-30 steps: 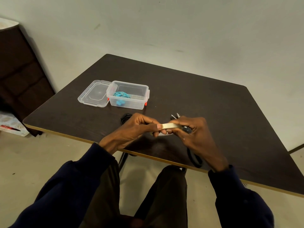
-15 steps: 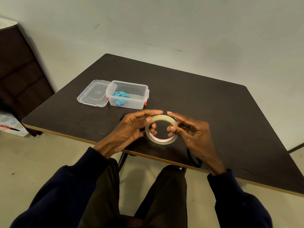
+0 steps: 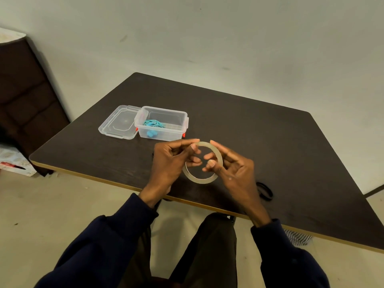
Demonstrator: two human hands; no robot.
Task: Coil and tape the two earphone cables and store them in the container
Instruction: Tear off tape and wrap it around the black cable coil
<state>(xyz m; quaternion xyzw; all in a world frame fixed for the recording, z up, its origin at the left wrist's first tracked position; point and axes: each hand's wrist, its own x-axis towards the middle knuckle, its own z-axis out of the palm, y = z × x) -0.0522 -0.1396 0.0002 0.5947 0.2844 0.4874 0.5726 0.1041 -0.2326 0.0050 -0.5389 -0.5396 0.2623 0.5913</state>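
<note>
Tape roll held between both hands above the bench.

The tape roll (image 3: 202,163) is pinched by the left hand (image 3: 172,163) at its 10 o'clock rim and by the right hand (image 3: 232,169) at its 3 o'clock rim. The coiled blue earphone cable (image 3: 154,123) is stored in the open container (image 3: 164,123), at 11 o'clock from the hands; the lid (image 3: 119,122) is laid at its 9 o'clock side. The black earphone cable (image 3: 265,191) is left on the bench (image 3: 270,132) at 4 o'clock.
</note>
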